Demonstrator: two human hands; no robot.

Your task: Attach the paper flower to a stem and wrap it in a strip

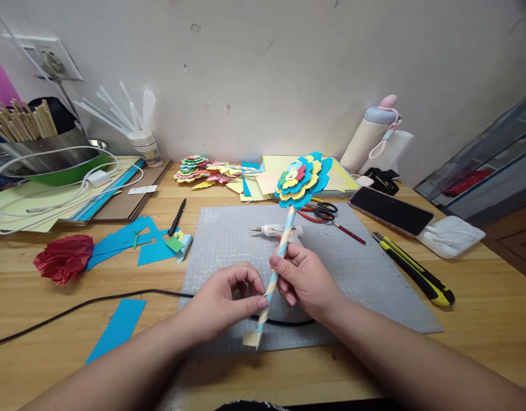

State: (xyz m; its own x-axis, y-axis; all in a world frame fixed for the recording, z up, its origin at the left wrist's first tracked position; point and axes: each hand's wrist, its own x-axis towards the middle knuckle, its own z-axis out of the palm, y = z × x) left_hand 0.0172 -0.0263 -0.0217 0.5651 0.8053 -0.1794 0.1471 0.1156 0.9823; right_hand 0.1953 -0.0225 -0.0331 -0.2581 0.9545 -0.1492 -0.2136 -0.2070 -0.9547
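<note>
A paper flower (pixel 300 181) with layered blue, yellow and red petals tops a stem (pixel 273 282) striped in pale blue and cream. My right hand (pixel 303 277) pinches that stem near its middle, between thumb and fingers. Lower down, my left hand (pixel 232 294) has curled fingers with thumb and fingertips at the stem. The flower leans up and to the right, and a loose cream end (pixel 251 339) sticks out at the stem's bottom. Behind my hands, a white glue gun (pixel 275 230) lies on the grey cutting mat (pixel 220 240), partly hidden by the stem.
Scissors (pixel 325 212) and a red pencil (pixel 349 233) lie behind the flower. A yellow-black utility knife (pixel 412 268) and a phone (pixel 391 210) are at right. Blue paper strips (pixel 117 331), crumpled red paper (pixel 63 258) and a black cable (pixel 117 297) lie at left.
</note>
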